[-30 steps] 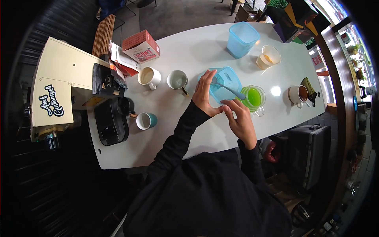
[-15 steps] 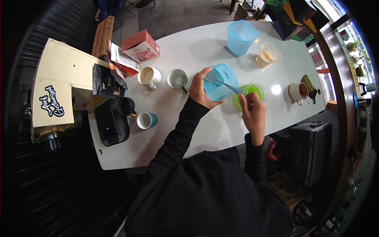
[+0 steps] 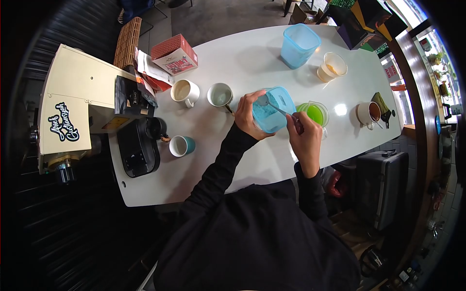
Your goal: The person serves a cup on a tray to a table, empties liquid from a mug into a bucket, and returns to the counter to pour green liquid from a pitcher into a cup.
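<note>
My left hand (image 3: 250,115) is wrapped round the side of a translucent blue plastic container (image 3: 286,99), which is tilted above the table. Grainy contents, tinted blue through the plastic, lie inside it. My right hand (image 3: 306,136) pinches the handle of a spoon (image 3: 278,109), whose bowl end is down in the container. Just beyond my right hand stands a clear glass cup of bright green liquid (image 3: 315,114), partly covered by the hand. Left of the container is a mug (image 3: 220,95) with a pale inside.
On the white table (image 3: 262,53) stand a cream mug (image 3: 184,93), a teal cup (image 3: 182,146), a larger blue container (image 3: 299,46), a plastic cup with tan residue (image 3: 332,67) and a mug of brown liquid (image 3: 368,115). A red box (image 3: 174,54), black scale (image 3: 138,148) and cream machine (image 3: 68,104) are leftward.
The spoon's bowl has moved from near the container's rim deeper into it. My right hand has come left, closer to the container, uncovering more of the green cup.
</note>
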A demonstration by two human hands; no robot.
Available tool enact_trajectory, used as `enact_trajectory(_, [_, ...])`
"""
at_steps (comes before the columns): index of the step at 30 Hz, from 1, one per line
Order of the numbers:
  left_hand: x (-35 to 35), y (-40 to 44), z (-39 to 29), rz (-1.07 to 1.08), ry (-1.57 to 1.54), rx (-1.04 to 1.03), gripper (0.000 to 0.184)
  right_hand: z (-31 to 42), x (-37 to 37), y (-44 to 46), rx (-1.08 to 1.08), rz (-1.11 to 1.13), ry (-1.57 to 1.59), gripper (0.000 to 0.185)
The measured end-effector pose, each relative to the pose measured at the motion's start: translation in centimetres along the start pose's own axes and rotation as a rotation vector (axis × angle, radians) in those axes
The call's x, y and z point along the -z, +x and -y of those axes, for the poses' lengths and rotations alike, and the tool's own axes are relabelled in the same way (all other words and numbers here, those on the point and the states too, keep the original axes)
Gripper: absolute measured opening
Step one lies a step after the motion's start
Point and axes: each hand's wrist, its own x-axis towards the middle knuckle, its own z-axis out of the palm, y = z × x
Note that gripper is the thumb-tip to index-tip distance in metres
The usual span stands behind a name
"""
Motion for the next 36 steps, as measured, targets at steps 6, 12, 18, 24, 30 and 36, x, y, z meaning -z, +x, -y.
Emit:
enact_trajectory(6, [-0.2,-0.3,-0.4,-0.043,0.029,-0.001,0.098,1.1,-1.0,-1.0,0.101,0.032,0.128,0.014])
enact_trajectory(12, [0.6,-0.1,-0.8,0.0,-0.005,0.032,0.1,0.3,-1.6,-1.2,0.215,-0.064,0.124,0.013])
enact_trajectory(18, [-0.1,-1.6,1.0,-0.033,-0.184,0.145,0.106,1.2,0.0,-1.5,0.215,-0.169,0.062,0.013])
enact_trajectory(24, [0.0,-1.8,-0.2,-0.019,-0.092,0.015,0.104,1.1,-1.0,-2.4,0.113,-0.152,0.19,0.012])
enact_trajectory(30, [-0.7,-1.7,-1.4,-0.094,-0.017,-0.1,0.104,1.2,-1.2,-2.4,0.001,-0.147,0.284,0.008])
enact_trajectory(36, [-0.5,-1.7,-1.5,-0.055,-0.03,-0.023,0.103,0.8,-1.3,-2.1,0.043,-0.002,0.357,0.013])
